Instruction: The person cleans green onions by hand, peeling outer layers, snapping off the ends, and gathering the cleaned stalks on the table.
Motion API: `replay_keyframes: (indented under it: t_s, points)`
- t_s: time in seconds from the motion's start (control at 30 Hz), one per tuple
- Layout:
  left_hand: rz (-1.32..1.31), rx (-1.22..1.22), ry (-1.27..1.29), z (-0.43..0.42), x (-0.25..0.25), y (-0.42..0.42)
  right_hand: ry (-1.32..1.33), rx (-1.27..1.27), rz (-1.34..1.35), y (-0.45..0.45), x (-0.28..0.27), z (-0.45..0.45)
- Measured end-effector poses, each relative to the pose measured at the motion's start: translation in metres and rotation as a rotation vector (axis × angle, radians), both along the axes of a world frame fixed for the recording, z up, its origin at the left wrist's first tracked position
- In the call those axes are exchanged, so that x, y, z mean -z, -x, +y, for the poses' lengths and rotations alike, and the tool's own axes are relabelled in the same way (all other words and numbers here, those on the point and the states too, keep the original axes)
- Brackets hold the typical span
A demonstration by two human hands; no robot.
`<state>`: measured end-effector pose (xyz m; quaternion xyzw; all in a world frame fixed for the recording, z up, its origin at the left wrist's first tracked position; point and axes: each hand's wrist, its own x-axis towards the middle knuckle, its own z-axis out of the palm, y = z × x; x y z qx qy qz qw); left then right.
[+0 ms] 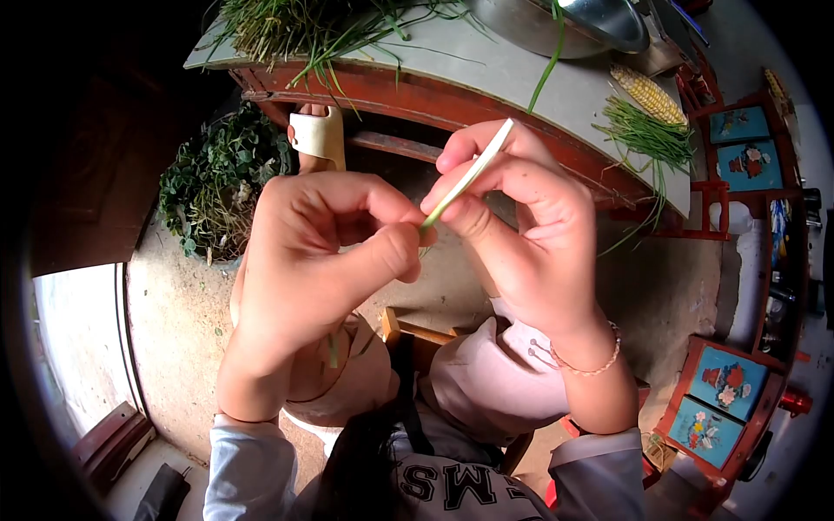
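Observation:
A single garlic chive, pale at its upper end and green lower down, is held between both hands above my lap. My left hand pinches its green part between thumb and forefinger. Close beside it, my right hand grips the pale stem with thumb and fingers, the white end pointing up and to the right. Most of the green leaf is hidden behind the fingers. On the table in front lie a large heap of chives at the left and a smaller bundle of chives at the right.
A metal basin stands on the table, with a corncob to its right. Under the table's left end sits a container of leafy greens. Red cabinets with painted blue panels line the right side. I sit on a wooden seat.

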<state>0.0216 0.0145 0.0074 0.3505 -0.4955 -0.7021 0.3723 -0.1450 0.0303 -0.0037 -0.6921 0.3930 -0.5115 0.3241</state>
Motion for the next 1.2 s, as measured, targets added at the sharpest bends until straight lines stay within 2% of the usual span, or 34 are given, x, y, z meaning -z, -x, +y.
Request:
replay_keyframes:
  t_s: [0.1, 0.2, 0.27, 0.3, 0.33, 0.4, 0.5, 0.57, 0.6, 0.67, 0.73, 0.8, 0.83, 0.9, 0.93, 1.03, 1.13, 1.2]
  points:
    - [0.018, -0.020, -0.014, 0.001, -0.001, 0.000, -0.048, 0.050, 0.045, -0.001, -0.003, 0.002]
    - [-0.002, -0.008, -0.017, 0.001, 0.000, -0.001, 0.044, 0.117, 0.074, 0.000, -0.003, -0.001]
    - [0.001, -0.032, 0.019, 0.001, 0.003, 0.001, -0.049, 0.278, -0.220, 0.000, -0.004, -0.003]
    - [0.002, -0.031, 0.019, 0.002, 0.002, 0.001, 0.110, 0.316, -0.108, 0.008, -0.001, -0.010]
    - [-0.014, -0.024, 0.018, 0.002, 0.002, 0.001, 0.033, 0.373, -0.100, 0.014, -0.004, -0.009]
    - [-0.030, -0.013, 0.019, 0.000, 0.002, -0.001, -0.077, 0.474, -0.450, 0.013, -0.008, -0.010]
    - [0.021, 0.048, -0.009, -0.004, 0.005, -0.005, -0.188, 0.539, -0.435, 0.027, -0.008, -0.008]
    - [0.244, 0.030, -0.037, -0.007, 0.011, -0.005, -0.342, 0.461, -0.159, 0.032, -0.007, -0.008]
    - [0.283, 0.076, 0.037, -0.012, 0.015, -0.006, -0.400, 0.411, -0.012, 0.035, -0.007, -0.008]
    - [0.313, -0.023, -0.095, -0.013, 0.010, -0.005, -0.372, 0.212, 0.516, 0.036, 0.004, -0.009]
    - [0.309, -0.033, -0.113, -0.017, 0.010, -0.009, -0.371, 0.262, 0.423, 0.014, 0.008, -0.001]
    - [0.395, -0.110, -0.245, -0.020, 0.010, -0.011, -0.543, 0.062, 0.434, 0.013, 0.007, -0.002]
    - [0.491, -0.058, -0.259, -0.023, 0.014, -0.015, -0.542, 0.059, 0.433, 0.010, 0.008, -0.001]
    - [0.553, -0.130, -0.279, -0.025, 0.016, -0.014, -0.703, -0.250, -0.163, 0.003, 0.012, 0.002]
    - [0.615, -0.198, -0.301, -0.027, 0.017, -0.015, -0.703, -0.253, -0.162, 0.001, 0.013, 0.003]
    - [0.720, -0.249, -0.334, -0.036, 0.025, -0.026, -0.863, -0.486, -0.407, -0.003, 0.011, 0.005]
    - [0.815, -0.316, -0.351, -0.045, 0.031, -0.041, -1.011, -0.466, -0.535, -0.002, -0.001, 0.008]
    - [0.841, -0.316, -0.273, -0.051, 0.034, -0.051, -1.046, -0.444, -0.531, -0.001, -0.006, 0.008]
